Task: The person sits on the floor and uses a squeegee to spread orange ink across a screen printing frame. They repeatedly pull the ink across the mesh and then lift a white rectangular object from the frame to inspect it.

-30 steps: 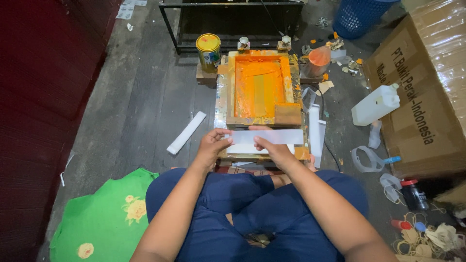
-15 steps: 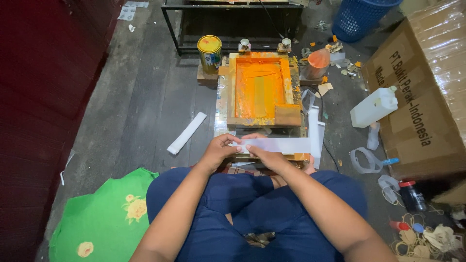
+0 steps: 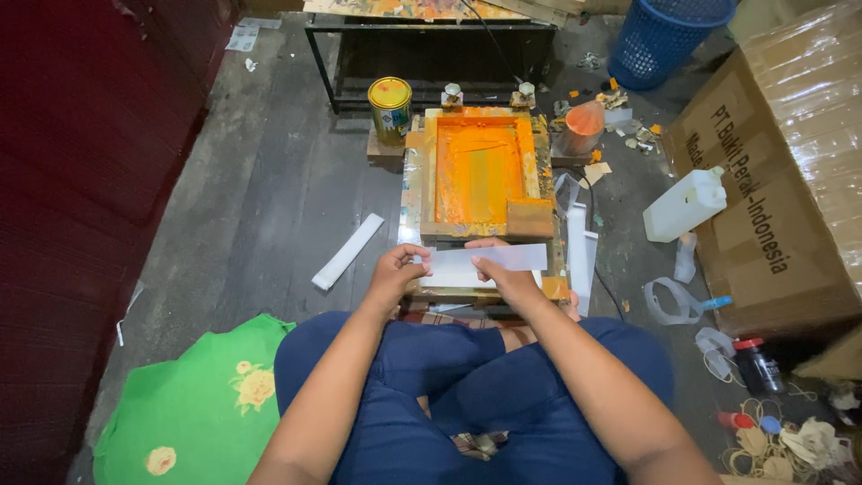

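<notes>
I sit cross-legged on the floor, holding a long white strip (image 3: 503, 259) level in front of me. My left hand (image 3: 395, 274) pinches its left end and my right hand (image 3: 498, 272) grips it near the middle. Just beyond the strip stands a wooden screen-printing frame (image 3: 426, 171) coated with orange ink (image 3: 476, 166). A small wooden block (image 3: 530, 218) rests at the frame's near right corner. More white strips (image 3: 467, 278) lie stacked under my hands.
A yellow-lidded tin (image 3: 390, 108) stands left of the frame and an orange-stained cup (image 3: 582, 127) to its right. A loose white strip (image 3: 347, 251) lies on the floor at left, green cloth (image 3: 197, 404) beside my knee. White jug (image 3: 685, 205), cardboard box (image 3: 790, 171), blue basket (image 3: 664, 40) at right.
Both hands have lifted the white strip off the stack and drawn it nearer to me. My left hand has shifted to the strip's left end.
</notes>
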